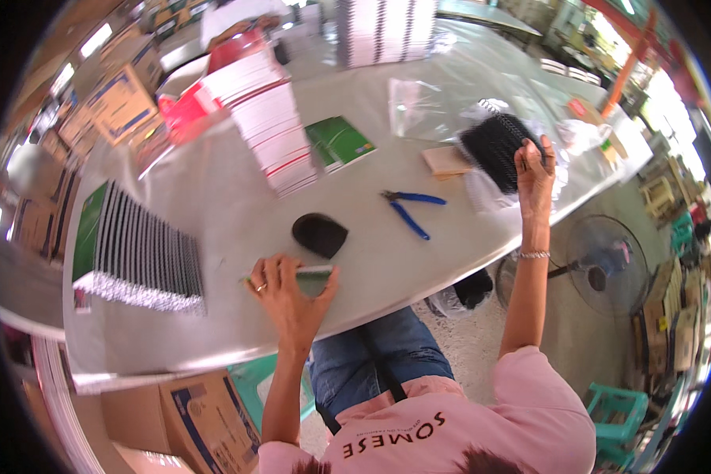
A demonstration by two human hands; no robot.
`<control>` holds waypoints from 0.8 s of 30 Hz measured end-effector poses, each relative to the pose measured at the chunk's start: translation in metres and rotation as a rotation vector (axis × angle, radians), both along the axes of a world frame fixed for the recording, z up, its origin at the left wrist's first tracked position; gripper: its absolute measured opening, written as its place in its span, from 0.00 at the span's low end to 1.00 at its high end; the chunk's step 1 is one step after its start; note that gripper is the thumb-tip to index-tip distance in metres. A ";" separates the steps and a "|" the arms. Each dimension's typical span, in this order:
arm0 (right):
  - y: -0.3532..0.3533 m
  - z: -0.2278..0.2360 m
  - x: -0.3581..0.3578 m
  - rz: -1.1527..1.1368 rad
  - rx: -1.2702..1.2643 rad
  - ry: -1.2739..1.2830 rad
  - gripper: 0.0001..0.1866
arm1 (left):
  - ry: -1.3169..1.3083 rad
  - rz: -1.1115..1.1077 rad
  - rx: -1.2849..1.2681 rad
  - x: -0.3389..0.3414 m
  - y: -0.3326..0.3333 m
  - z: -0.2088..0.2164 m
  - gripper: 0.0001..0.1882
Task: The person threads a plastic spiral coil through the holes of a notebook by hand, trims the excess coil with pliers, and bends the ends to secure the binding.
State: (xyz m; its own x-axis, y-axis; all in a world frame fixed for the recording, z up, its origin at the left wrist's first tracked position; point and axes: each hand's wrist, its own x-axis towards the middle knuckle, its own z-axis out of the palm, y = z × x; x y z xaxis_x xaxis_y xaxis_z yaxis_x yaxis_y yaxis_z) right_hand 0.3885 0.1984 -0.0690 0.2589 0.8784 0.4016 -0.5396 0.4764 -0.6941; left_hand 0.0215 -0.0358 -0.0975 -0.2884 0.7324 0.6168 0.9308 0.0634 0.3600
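Note:
Near the front edge of the table, my left hand (287, 296) is closed around a small green-covered booklet (316, 271), its fingers and thumb at the sides. Over to the right, my right hand (536, 167) has its fingers curled at the edge of a pile of black binding coils (498, 150); how many coils it grips is hidden. The pile lies on crumpled clear plastic. Between my hands are blue-handled cutting pliers (415, 207) with their handles spread. A black rounded pad (320, 235) sits just beyond my left hand.
At left leans a row of coil-bound green booklets (142, 253). Tall stacks of white and red booklets (272, 130) stand ahead, beside loose green booklets (340, 142). A large coil-bound stack (387, 31) is at the back. A fan (606, 265) stands right of the table.

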 end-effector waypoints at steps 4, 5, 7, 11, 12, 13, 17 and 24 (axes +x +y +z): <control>-0.055 0.017 -0.076 0.220 -0.093 -0.025 0.26 | -0.028 -0.029 -0.015 -0.001 0.002 -0.001 0.25; -0.065 0.019 -0.096 0.308 -0.077 -0.086 0.25 | -0.026 -0.033 -0.003 -0.002 0.002 -0.002 0.25; -0.085 0.017 -0.132 0.505 -0.052 -0.298 0.23 | -0.018 -0.018 0.001 -0.006 0.000 -0.003 0.25; -0.107 0.009 -0.170 0.759 0.029 -0.860 0.16 | -0.028 -0.006 0.007 0.000 0.005 0.000 0.25; -0.118 0.014 -0.181 0.721 0.073 -0.941 0.14 | -0.030 0.000 0.009 0.000 0.005 0.002 0.24; -0.124 0.015 -0.187 0.676 0.116 -1.025 0.13 | -0.027 -0.001 0.018 0.000 0.006 0.001 0.24; -0.131 0.011 -0.197 0.647 0.098 -1.056 0.10 | -0.015 0.001 0.037 0.001 0.009 -0.001 0.24; -0.137 0.007 -0.202 0.637 0.097 -1.085 0.11 | -0.021 0.007 0.029 -0.001 0.009 -0.002 0.23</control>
